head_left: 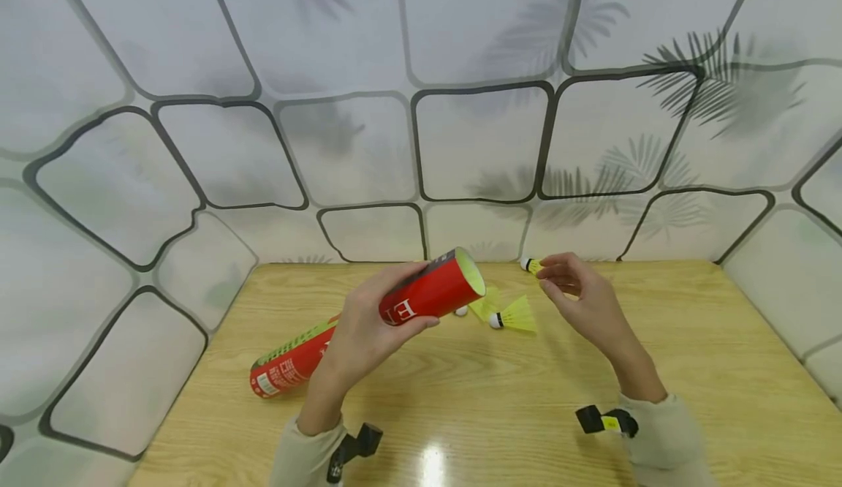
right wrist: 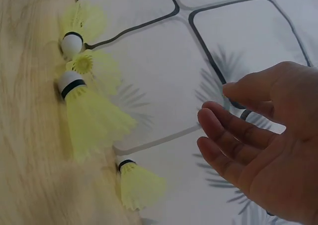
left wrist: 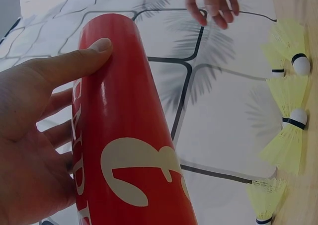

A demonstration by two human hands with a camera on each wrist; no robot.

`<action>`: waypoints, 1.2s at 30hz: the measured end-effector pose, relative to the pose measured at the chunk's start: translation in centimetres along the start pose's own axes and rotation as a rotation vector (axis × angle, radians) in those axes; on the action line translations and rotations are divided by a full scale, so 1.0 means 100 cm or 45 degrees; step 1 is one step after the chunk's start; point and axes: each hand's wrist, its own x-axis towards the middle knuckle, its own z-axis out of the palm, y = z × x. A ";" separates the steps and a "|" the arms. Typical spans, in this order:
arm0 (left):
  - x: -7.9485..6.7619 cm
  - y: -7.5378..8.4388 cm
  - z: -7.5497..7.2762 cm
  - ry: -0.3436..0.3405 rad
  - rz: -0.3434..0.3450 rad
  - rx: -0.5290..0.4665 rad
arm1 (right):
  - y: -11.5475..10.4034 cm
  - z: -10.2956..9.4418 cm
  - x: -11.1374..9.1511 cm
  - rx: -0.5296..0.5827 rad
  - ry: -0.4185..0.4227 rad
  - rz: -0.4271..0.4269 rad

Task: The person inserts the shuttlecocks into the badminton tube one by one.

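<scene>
My left hand [head_left: 371, 319] grips a long red shuttlecock tube [head_left: 434, 288], its thumb lying along the side. The tube slants, with its uncapped mouth up and to the right and its pale yellow-green inside showing. Its lower part, printed with green and a barcode, runs behind the wrist to the lower left. My right hand [right wrist: 268, 150] is in the air with loosely bent fingers and holds nothing. In the head view its fingertips overlap a yellow shuttlecock [head_left: 531, 265] near the wall. Another yellow shuttlecock [head_left: 514, 316] lies between the hands, with more behind it.
The shuttlecocks have white heads with black bands and lie on a light wooden table [head_left: 493, 414]. A pale cloth backdrop [head_left: 480, 143] with dark rounded outlines and leaf prints rises behind the table and at both sides. Black camera straps [head_left: 355, 447] sit on the sleeves.
</scene>
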 end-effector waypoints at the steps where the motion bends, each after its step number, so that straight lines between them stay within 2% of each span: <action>1: 0.000 0.000 0.000 0.000 -0.003 -0.001 | 0.004 0.002 -0.001 -0.021 -0.020 0.015; 10: 0.001 0.001 -0.003 0.019 -0.009 -0.009 | 0.031 0.016 -0.007 -0.055 -0.245 0.177; 19: 0.000 0.001 -0.004 0.018 0.003 -0.010 | 0.046 0.031 -0.011 -0.064 -0.374 0.202; 27: -0.001 0.000 -0.004 0.027 0.003 -0.019 | 0.048 0.035 -0.009 -0.099 -0.360 0.162; 36: 0.000 0.000 -0.002 0.024 0.024 -0.026 | 0.043 0.020 -0.010 -0.134 -0.295 0.168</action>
